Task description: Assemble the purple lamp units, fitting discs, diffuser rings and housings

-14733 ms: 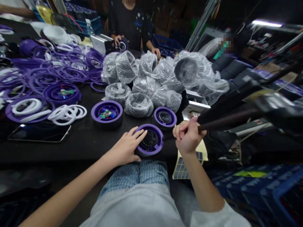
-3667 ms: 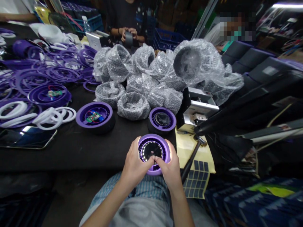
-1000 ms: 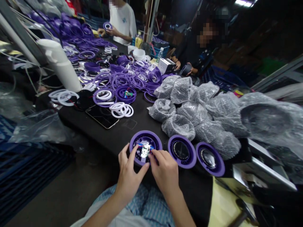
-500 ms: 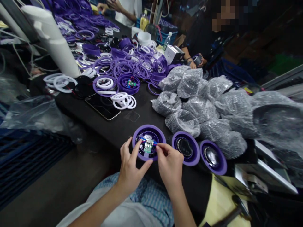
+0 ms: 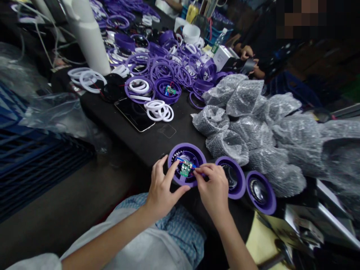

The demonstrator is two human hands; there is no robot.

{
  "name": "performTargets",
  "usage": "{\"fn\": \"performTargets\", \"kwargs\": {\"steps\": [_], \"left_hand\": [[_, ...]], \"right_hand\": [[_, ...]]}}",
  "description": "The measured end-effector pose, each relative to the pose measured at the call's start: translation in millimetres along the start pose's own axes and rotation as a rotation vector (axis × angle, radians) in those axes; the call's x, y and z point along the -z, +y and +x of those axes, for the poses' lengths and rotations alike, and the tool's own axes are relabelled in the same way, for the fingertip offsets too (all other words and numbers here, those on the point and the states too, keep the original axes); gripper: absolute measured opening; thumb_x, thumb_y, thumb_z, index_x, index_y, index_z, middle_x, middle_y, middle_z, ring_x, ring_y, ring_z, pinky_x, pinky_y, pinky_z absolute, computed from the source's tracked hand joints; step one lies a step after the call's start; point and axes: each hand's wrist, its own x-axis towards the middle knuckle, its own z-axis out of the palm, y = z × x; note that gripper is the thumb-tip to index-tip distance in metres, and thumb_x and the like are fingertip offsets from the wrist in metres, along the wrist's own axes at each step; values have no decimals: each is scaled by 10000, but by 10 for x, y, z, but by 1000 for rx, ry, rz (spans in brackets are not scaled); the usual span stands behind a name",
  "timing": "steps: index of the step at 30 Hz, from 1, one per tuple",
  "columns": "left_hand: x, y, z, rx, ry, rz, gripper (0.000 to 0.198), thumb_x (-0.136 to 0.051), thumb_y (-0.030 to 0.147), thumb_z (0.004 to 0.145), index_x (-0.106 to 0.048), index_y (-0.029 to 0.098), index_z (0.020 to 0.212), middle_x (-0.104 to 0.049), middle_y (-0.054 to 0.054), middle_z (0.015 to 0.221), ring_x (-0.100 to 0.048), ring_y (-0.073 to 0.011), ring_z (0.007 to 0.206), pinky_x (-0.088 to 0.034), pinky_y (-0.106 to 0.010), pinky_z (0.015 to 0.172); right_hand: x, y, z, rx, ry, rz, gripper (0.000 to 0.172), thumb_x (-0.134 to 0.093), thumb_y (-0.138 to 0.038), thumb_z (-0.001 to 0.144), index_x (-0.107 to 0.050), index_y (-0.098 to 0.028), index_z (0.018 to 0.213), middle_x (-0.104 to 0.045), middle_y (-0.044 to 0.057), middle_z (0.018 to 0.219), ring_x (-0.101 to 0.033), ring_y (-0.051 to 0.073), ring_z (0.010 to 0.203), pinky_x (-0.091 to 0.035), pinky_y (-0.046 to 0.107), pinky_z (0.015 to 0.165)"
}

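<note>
A round purple housing [image 5: 172, 157] sits on the black table in front of me, its inside facing up. A small green circuit board [image 5: 185, 169] is inside it, with blue wires at both sides. My left hand [image 5: 163, 186] rests at the housing's left and near rim, fingers spread; its index fingertip touches the board's left wire. From the right, my right hand [image 5: 213, 183] pinches the blue and red wires [image 5: 194, 167] between thumb and index finger. The fingertips partly cover those wires.
Two more purple housings [image 5: 240, 180] lie to the right, beside several bubble-wrapped bundles [image 5: 244, 131]. Further off are a phone [image 5: 135, 114], white rings [image 5: 159, 111] and a heap of purple rings [image 5: 163, 71]. A hammer [image 5: 282, 255] lies near right; another person's hands [image 5: 249, 54] work across the table.
The view has shifted, so most table things appear further right. My right hand still pinches the wires, and the left stays at the housing. The other person's hands have changed position.
</note>
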Motion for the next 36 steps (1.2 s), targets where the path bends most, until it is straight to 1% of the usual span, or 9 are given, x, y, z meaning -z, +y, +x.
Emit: {"fn": "performTargets", "kwargs": {"steps": [3,6,9,12,17,22,26,32,36], "left_hand": [[6,-3,4,-8,-3,11,605,-560,454,789,-407,160,1295,-290,-165,1318,-305,-312,1228,-324,-474,1013],[6,-2,7,-9,2,5,607,-555,459,791,-406,156,1296,-290,-168,1318,-306,-311,1227,-328,-474,1010],[7,-9,11,-15,3,1,616,-550,479,788,-404,166,1297,-288,-168,1318,-307,-317,1227,-331,-485,1005],[0,-26,8,-25,6,5,629,-545,495,785,-391,174,1304,-282,-172,1323,-311,-324,1228,-333,-494,1001],[-34,-52,-6,-31,19,6,646,-548,498,781,-367,181,1314,-280,-177,1331,-314,-336,1237,-332,-503,999],[-44,-40,-2,-31,40,-1,651,-553,504,775,-381,158,1298,-287,-182,1318,-322,-329,1231,-334,-483,1001],[-35,-15,20,2,52,-16,607,-561,491,775,-414,165,1266,-303,-171,1288,-336,-323,1216,-338,-482,996],[-50,-6,33,23,60,-4,584,-576,479,767,-432,175,1244,-326,-165,1271,-350,-321,1207,-338,-475,991],[-56,-3,25,24,79,78,604,-567,512,759,-447,153,1230,-352,-188,1278,-368,-341,1187,-325,-493,970]], "right_hand": [[28,83,93,45,-38,37,67,-635,-195,731,-674,-171,681,-567,53,780,-539,187,788,-423,303,702],[97,125,239,32,-253,88,83,-638,-179,724,-660,-169,645,-580,12,668,-537,144,656,-392,264,621],[188,142,397,41,-458,106,75,-664,-192,694,-681,-183,621,-623,-4,645,-531,118,577,-371,244,570],[238,150,501,72,-561,92,49,-676,-206,684,-704,-203,644,-663,-9,677,-568,123,600,-381,237,566],[224,124,529,110,-571,1,53,-671,-204,688,-710,-224,658,-688,-20,667,-616,146,635,-406,244,592],[239,0,544,126,-530,-118,55,-682,-224,695,-707,-225,646,-682,-20,624,-600,137,574,-361,245,569],[210,-80,562,139,-524,-217,62,-684,-214,696,-703,-213,638,-655,-14,555,-585,139,557,-340,268,618],[93,-124,458,219,-392,-362,165,-571,-174,751,-672,-180,620,-679,41,639,-599,180,624,-330,337,718],[129,-168,563,367,-537,-476,125,-587,-134,728,-690,-158,661,-674,80,658,-608,205,651,-338,308,645]]}}
